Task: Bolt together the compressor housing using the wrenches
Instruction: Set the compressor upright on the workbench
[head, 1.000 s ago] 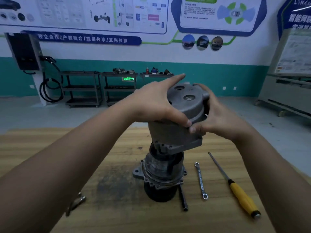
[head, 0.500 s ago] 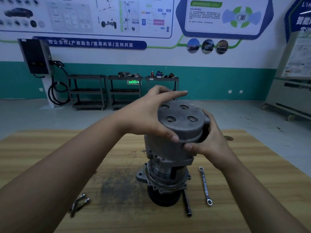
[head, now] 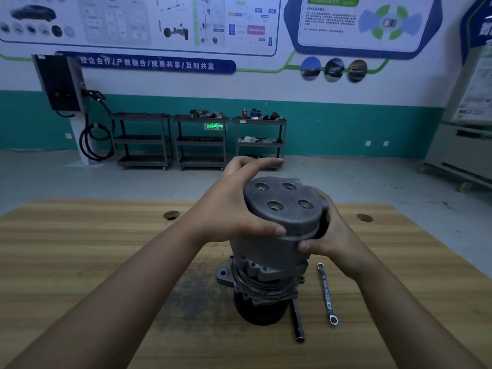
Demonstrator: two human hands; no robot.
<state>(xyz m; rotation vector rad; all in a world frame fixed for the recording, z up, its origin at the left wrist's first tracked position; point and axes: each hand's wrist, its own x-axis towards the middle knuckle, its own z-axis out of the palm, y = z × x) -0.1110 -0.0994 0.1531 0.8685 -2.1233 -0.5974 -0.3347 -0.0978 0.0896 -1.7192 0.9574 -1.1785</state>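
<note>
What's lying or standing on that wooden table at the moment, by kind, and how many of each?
compressor: 1
wrench: 1
dark rod: 1
Total: 3

Setting: automotive training workshop.
Wall posters (head: 138,20) carry car and chassis diagrams; a black charging unit (head: 60,83) with a looped cable (head: 97,141) hangs on the teal-banded wall. Metal shelf carts (head: 143,141) stand along it, two with parts on top. Foreground: stained wooden workbench (head: 80,249) bearing a grey compressor housing (head: 279,235), ring wrench (head: 327,294) near it. Bare concrete floor (head: 80,182).
</note>
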